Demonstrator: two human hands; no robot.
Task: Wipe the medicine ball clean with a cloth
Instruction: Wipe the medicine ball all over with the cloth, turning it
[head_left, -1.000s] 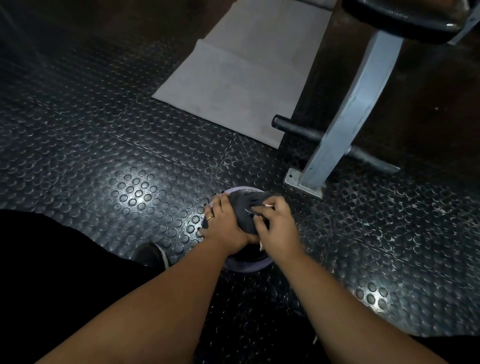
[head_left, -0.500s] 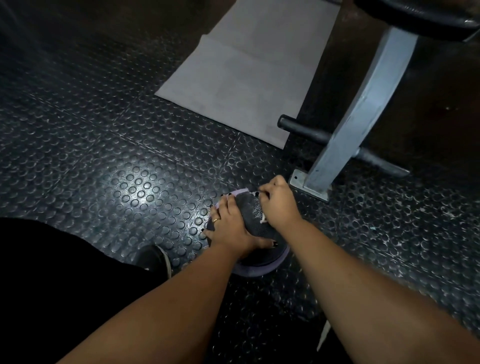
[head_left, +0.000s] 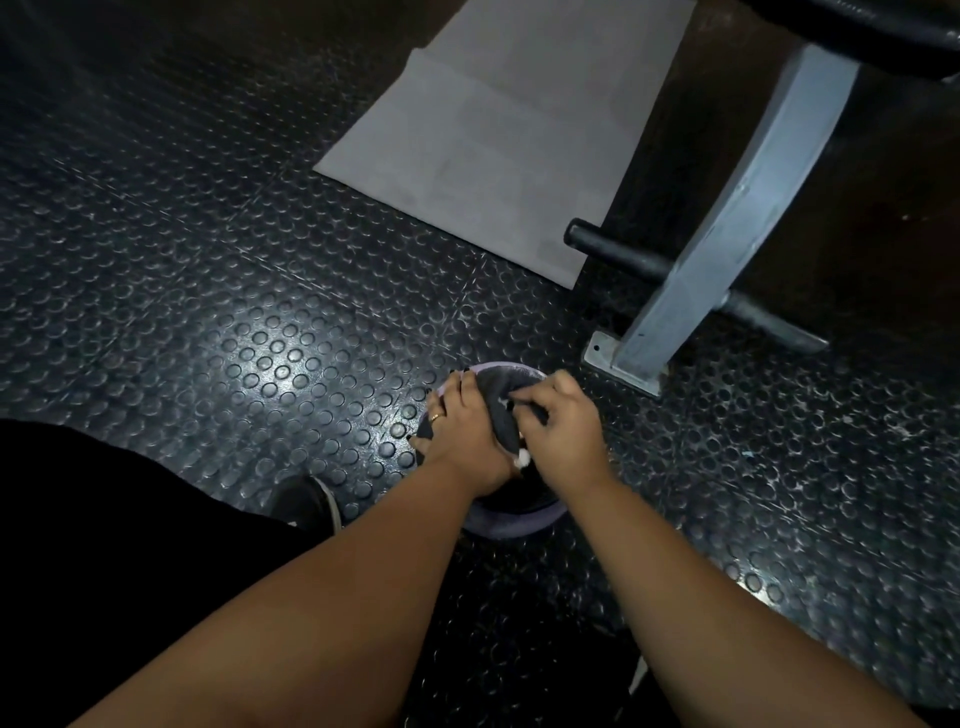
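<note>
A black and lilac medicine ball (head_left: 511, 517) sits on the studded rubber floor in the middle of the head view. A dark grey cloth (head_left: 500, 402) lies over its top. My left hand (head_left: 464, 431) rests flat on the ball's left side, fingers spread, a ring on one finger. Fingers curled, my right hand (head_left: 561, 428) grips the cloth on the ball's upper right. Most of the ball is hidden under both hands and the cloth.
A grey metal bench leg (head_left: 727, 234) with a bolted foot plate (head_left: 621, 366) and a black crossbar (head_left: 618, 254) stands just right of the ball. A grey mat (head_left: 498, 130) lies beyond. My shoe (head_left: 309, 501) is left of the ball.
My right hand has pulled the cloth back from the ball's far edge toward me, over the top. My left hand has stayed on the ball's left side.
</note>
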